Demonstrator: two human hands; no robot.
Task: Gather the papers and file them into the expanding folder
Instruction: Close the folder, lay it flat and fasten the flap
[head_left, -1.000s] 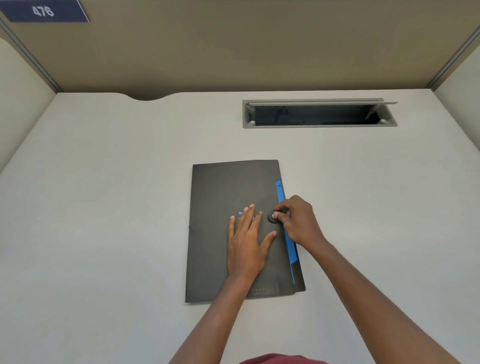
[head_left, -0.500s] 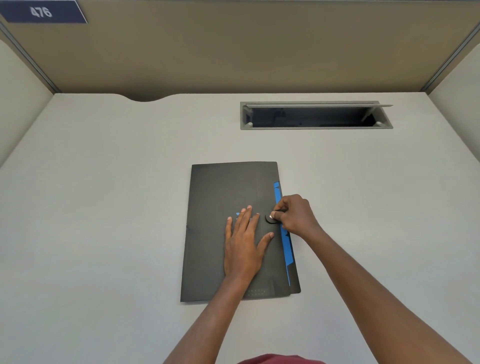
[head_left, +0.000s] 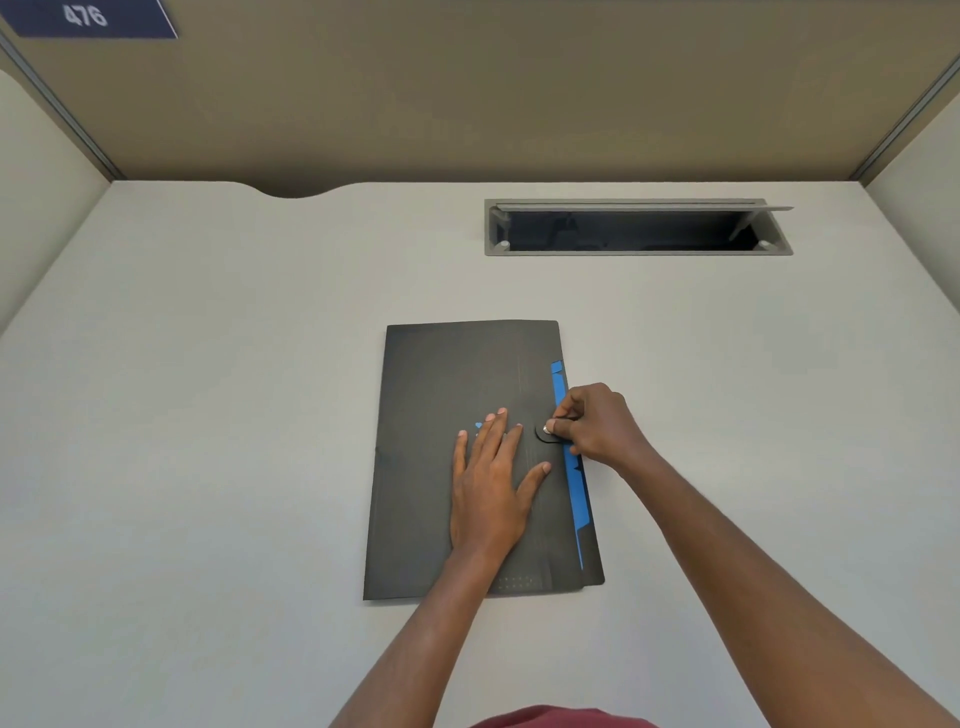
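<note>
Pinching the small round closure tab (head_left: 546, 432) on the folder's flap is the right hand (head_left: 597, 423) — thumb and forefinger curled tight onto it, other fingers tucked under into a loose fist. The tab sits right at the flap's right edge, about mid-height on the folder. Can't tell whether it's snapped shut or loose, the fingers cover too much of it.

At 9 o'clock from that hand, almost touching it, the left hand (head_left: 491, 488) lies flat and spread on the black expanding folder (head_left: 441, 389), palm down, fingers pointing to 12 o'clock, thumb angled out toward the tab. It isn't gripping anything, just lying flat on the cover.

The folder itself lies flat in the middle of the pale grey desk (head_left: 208, 415), long side running 12 to 6, flap closed over the front. Along its 3 o'clock edge a strip of blue divider tabs (head_left: 571, 483) peeks out from under the flap (that's the only bit of the inside you can see). No loose sheets visible anywhere on the desk.

Further out at 1 o'clock from the folder — well apart from it — there's a rectangular cable slot (head_left: 639, 228) with its lid tipped open. Way up at 10 o'clock, a dark blue sign reading 476 (head_left: 88, 16) on the partition wall.
</note>
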